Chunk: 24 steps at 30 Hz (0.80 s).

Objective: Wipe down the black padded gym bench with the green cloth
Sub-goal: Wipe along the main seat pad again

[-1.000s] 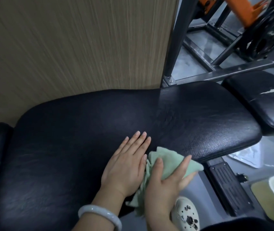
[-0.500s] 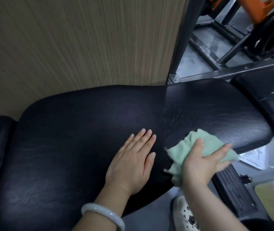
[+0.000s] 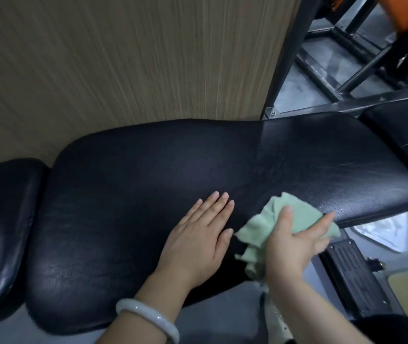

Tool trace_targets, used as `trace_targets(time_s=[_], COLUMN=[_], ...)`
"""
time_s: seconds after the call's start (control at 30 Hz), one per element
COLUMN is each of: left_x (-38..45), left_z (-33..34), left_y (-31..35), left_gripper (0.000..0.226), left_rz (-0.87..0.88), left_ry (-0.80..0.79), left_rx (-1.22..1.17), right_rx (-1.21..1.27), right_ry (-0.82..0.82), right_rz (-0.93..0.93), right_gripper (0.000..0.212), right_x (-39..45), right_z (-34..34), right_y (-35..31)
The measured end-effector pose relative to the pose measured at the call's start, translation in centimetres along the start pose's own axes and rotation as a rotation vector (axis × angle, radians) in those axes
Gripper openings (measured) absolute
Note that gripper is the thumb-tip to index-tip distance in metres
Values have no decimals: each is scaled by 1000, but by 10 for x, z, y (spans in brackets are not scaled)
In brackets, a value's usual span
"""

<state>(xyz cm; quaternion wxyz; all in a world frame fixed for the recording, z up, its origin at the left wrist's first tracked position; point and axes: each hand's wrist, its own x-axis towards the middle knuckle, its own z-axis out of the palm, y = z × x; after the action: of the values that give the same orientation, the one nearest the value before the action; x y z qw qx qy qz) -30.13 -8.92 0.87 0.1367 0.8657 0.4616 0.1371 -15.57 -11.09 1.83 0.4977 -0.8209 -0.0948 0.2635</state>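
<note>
**Op:** Green cloth (image 3: 294, 220) is bunched under my right hand (image 3: 291, 247), on the near edge of the black padded bench (image 3: 148, 194), toward its right end. The fingers spread over it and curl round it, thumb out to the right, gripping the cloth against the pad.

**Desk:** And the left?

**Op:** My left hand (image 3: 199, 240) lies flat on the bench just left of the cloth, fingers straight and together, holding nothing. Its little finger is just beside the cloth's ragged edge; I can't tell if they touch. A pale bangle (image 3: 148, 319) sits on that wrist.

**Desk:** What's around you?

**Op:** A wood-grain panel (image 3: 123, 60) stands right behind the bench. A second black pad (image 3: 1, 219) adjoins at the left, another (image 3: 406, 135) at the right. Dark metal frame bars (image 3: 361, 70) cross the floor behind, top right. Below the bench's right end sits a ribbed black foot plate (image 3: 349, 266). The cloth hangs partly off the pad's edge, hiding it there.
</note>
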Motion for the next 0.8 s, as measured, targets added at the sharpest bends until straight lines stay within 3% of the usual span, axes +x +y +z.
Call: trace_targets(time_s=[0.2, 0.5, 0.63, 0.8], left_x=[-15, -13, -16, -20], left_z=[-3, -6, -4, -3], left_y=[-5, -7, -7, -5], left_gripper=[52, 59, 54, 52], left_rz=[-30, -66, -40, -58], left_ry=[16, 48, 60, 74], left_rx=[-36, -189, -152, -138], right_rx=[41, 25, 23, 15], right_ry=[51, -69, -108, -6], right_rz=[11, -79, -27, 12], right_gripper=[74, 74, 76, 77], right_x=[19, -89, -65, -6], right_z=[-3, 22, 11, 1], right_y=[-10, 31, 25, -1])
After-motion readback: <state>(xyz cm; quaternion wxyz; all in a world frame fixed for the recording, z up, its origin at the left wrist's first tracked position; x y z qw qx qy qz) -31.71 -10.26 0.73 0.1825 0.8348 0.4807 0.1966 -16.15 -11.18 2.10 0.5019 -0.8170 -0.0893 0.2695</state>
